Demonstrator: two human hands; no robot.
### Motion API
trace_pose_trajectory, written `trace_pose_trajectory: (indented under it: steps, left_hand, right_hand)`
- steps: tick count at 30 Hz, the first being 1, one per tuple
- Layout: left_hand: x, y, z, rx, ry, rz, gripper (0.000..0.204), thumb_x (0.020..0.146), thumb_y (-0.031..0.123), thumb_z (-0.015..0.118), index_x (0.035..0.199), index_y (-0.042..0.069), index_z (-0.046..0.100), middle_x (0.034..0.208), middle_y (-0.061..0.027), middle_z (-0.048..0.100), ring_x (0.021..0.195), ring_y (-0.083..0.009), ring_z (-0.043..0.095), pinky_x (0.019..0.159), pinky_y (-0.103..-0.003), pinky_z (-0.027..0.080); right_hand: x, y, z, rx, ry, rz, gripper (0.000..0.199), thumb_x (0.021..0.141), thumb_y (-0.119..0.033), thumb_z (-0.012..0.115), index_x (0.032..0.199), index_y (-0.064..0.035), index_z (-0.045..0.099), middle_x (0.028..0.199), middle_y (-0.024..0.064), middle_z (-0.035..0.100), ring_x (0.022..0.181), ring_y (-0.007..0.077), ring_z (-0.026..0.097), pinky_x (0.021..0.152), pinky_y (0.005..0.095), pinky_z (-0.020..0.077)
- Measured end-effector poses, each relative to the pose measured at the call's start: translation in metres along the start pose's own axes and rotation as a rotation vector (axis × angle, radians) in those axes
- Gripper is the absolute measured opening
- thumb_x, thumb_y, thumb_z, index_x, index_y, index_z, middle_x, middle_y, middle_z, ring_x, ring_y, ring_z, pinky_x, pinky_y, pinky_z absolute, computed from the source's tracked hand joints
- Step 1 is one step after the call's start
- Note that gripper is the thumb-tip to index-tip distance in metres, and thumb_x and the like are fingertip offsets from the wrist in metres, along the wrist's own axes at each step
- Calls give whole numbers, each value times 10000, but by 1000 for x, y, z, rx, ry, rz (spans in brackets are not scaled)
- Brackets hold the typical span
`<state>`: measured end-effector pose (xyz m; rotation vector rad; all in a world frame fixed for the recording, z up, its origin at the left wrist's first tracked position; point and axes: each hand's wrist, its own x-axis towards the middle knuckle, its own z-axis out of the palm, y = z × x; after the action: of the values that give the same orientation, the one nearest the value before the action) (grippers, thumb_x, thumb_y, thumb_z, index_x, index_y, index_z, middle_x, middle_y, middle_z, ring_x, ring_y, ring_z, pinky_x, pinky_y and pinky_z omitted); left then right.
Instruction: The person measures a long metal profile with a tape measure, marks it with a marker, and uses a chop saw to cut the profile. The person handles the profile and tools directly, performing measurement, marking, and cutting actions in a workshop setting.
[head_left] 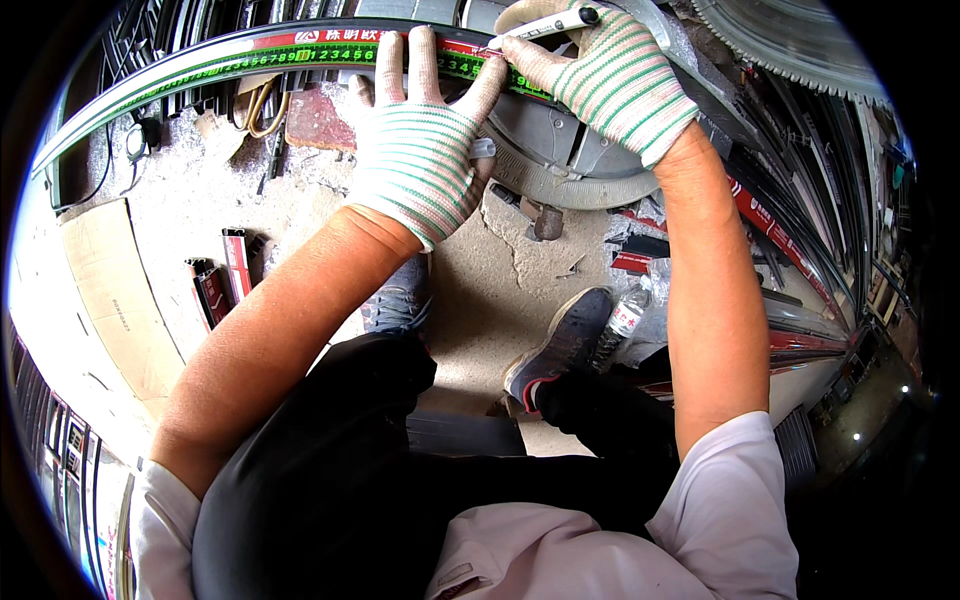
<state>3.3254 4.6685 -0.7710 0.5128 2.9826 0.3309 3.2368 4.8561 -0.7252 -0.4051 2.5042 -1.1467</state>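
A dusty, cracked grey concrete floor carried everything. On its left lay a flat sheet of brown cardboard, with short red and black metal profile offcuts just right of it. A clear plastic water bottle lay at centre right, beside a grey sneaker. Small metal scraps sat farther off, near the round grey metal saw base.

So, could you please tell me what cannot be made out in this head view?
- Marker tip: hidden behind the left hand fingertip, so contact with the tape is unclear.
- Tape under the left hand: covered by its fingers.
- Right hand: fingertips cut off by the top edge.
- Saw blade: cut off by the dark fisheye rim.
- Bottle: label too small to tell.
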Motion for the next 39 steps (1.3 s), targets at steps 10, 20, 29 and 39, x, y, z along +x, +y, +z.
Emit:
trace_pose_trajectory:
  steps: [10, 20, 29, 39]
  left_hand:
    - [0, 0, -1, 1, 4, -3, 970, 755, 294, 771, 1610, 384, 322, 1612, -324, 228, 1460, -554, 239, 1103, -726, 293]
    - [-1, -1, -1, 7, 8, 6, 942, 758, 295, 760, 1602, 365, 346, 1607, -326, 245, 1451, -553, 256, 1105, -720, 291]
    - [0, 1, -6, -29, 2, 0, 894, 768, 320, 726, 1590, 337, 378, 1605, -341, 241, 1453, -570, 247, 1128, -718, 248]
    - [-1, 0, -8, -32, 29, 7, 867, 770, 304, 692, 1584, 333, 396, 1597, -347, 265, 1460, -556, 262, 1133, -710, 259]
  right_hand:
    - [2, 1, 3, 87, 33, 3, 187, 917, -179, 718, 1032, -34, 740, 926, 126, 764, 830, 217, 734, 768, 327, 577]
    - [-5, 10, 9, 94, 246, -161, 166, 891, -112, 740, 1038, -35, 753, 989, 112, 769, 886, 213, 738, 810, 307, 583]
    - [-42, 19, 6, -321, 350, -282, 263, 926, -170, 703, 1186, -127, 687, 1028, 141, 735, 1005, 352, 680, 921, 452, 546]
    - [-75, 14, 8, -587, 258, -125, 476, 851, -207, 774, 1298, -153, 620, 1197, 151, 669, 1128, 380, 624, 983, 461, 532]
